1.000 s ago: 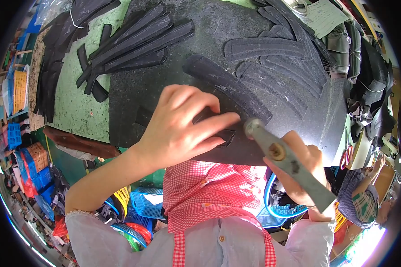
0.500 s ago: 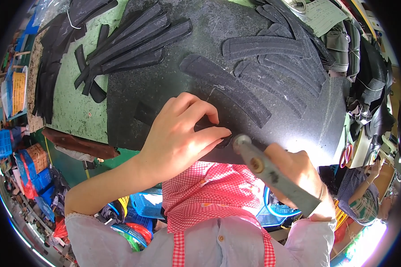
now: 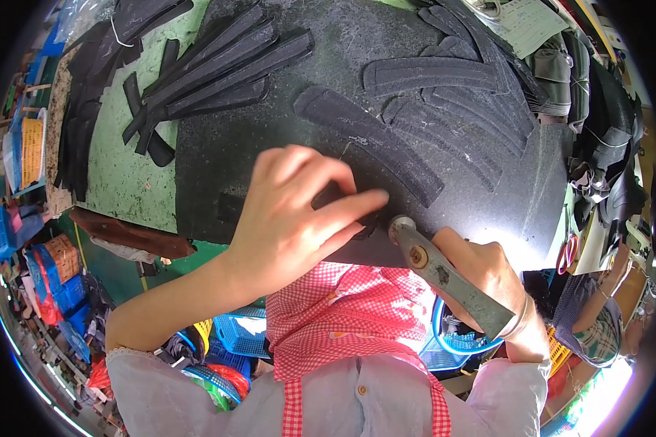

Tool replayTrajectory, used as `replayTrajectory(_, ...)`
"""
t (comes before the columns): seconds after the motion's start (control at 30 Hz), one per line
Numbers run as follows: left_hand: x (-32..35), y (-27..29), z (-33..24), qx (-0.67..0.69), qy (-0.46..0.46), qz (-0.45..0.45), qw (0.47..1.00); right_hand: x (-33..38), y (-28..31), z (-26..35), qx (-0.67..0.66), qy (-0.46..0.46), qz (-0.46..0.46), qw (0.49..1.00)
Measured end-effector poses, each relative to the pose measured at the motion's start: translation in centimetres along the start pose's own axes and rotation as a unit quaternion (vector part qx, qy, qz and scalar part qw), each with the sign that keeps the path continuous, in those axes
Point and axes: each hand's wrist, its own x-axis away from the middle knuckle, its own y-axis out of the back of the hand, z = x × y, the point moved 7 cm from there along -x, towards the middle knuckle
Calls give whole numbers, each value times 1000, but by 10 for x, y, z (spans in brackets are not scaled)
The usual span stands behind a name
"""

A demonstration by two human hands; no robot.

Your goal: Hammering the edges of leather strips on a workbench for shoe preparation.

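My right hand [image 3: 481,269] is closed round a hammer, whose worn grey metal head [image 3: 448,280] is raised over the front edge of the work surface. My left hand [image 3: 288,211] rests on a black strip [image 3: 370,226] close to that edge, its fingers bent around the strip's right end and somewhat blurred. Most of the strip lies hidden beneath the palm. Just beyond the fingers, a single curved black strip [image 3: 372,146] lies flat, with a chalky, dusty face.
Folded black strips [image 3: 219,69] are heaped at the far left, and more curved strips [image 3: 452,109] overlap at the far right. Beneath them is a dark mat [image 3: 328,58] on a green tabletop [image 3: 127,171]. Red-handled scissors [image 3: 567,253] hang by the right edge. Blue baskets [image 3: 240,331] stand below.
The hammer head has turned and shifted slightly right, away from my left hand. My left fingers have lifted a little, and the lower one reaches farther right over the strip.
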Motion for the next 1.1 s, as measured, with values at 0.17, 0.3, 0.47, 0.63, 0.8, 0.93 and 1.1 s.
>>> replayTrajectory(0.17, 9, -6, 12, 16, -38, -3, 999, -2, 3, -1, 13, 12, -24, 1000)
replayTrajectory(0.3, 6, -1, 2, -37, -15, 3, 999, -5, 6, -1, 23, 5, -23, 999)
replayTrajectory(0.47, 11, -5, 3, -22, -21, -11, 999, -9, -1, 11, 39, 50, -16, 998)
replayTrajectory(0.63, 8, -7, 0, 10, 5, 9, 1000, -12, -22, 26, 55, 106, -27, 992)
replayTrajectory(0.8, 8, -6, 5, 22, 11, 4, 1000, -11, -28, 23, 51, 96, -39, 993)
replayTrajectory(0.93, 8, -3, 8, 32, -32, -17, 999, -9, -29, 21, 44, 82, -31, 995)
replayTrajectory(1.1, 17, -2, -2, -54, -115, -52, 991, -8, -14, 10, 30, 86, -11, 996)
